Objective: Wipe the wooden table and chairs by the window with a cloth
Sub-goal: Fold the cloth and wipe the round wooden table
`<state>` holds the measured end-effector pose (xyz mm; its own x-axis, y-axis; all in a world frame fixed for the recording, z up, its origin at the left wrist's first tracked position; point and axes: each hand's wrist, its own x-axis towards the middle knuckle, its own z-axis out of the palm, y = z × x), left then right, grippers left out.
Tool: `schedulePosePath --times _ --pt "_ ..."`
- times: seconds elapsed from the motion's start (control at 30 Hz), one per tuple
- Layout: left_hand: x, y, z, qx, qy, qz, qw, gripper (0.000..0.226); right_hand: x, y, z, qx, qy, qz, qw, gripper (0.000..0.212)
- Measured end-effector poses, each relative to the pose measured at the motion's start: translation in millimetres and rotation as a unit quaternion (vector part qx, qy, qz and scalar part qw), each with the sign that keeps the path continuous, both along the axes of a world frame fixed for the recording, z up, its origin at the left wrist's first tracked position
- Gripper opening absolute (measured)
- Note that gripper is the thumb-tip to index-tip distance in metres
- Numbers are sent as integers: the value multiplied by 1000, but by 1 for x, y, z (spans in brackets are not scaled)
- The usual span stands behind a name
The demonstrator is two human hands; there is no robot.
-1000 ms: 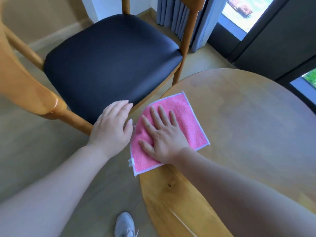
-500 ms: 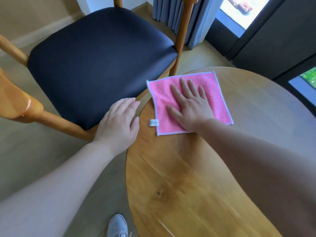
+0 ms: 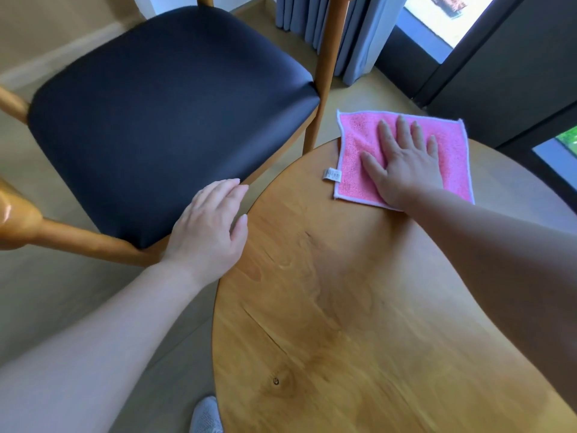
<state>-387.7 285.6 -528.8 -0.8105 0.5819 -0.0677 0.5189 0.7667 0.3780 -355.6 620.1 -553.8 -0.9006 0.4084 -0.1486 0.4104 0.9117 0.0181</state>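
The right hand point(image 3: 402, 170) covers the middle of the cloth point(image 3: 452, 170); print on its tag point(image 3: 332, 175) is too small to read. The table point(image 3: 343, 307) runs off the bottom and right edges. The chair point(image 3: 162, 120) back is cut off at left. The shoe point(image 3: 206, 417) is cropped at the bottom.

Counts: 1 wooden table point(image 3: 359, 307) at 5 o'clock; 1 chair point(image 3: 162, 120) at 10 o'clock; 1 pink cloth point(image 3: 356, 145) w/ 1 white tag point(image 3: 332, 174) at 1 o'clock; 2 hands, left hand point(image 3: 207, 234) & right hand point(image 3: 406, 168); 1 shoe point(image 3: 206, 417) at 6, prob. more out of frame; 1 curtain point(image 3: 331, 29) at 12.
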Motion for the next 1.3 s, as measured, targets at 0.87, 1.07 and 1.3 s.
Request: schedulePosePath --times 0.87,1.07,1.3 --pt "51 -131 2 39 -19 37 998 49 3 -188 13 -31 54 277 959 55" --pt "64 -141 5 39 -28 12 999 50 41 -229 18 -61 28 351 934 47" --pt "75 -151 20 2 -31 -34 999 45 109 -266 16 -99 24 442 891 39"
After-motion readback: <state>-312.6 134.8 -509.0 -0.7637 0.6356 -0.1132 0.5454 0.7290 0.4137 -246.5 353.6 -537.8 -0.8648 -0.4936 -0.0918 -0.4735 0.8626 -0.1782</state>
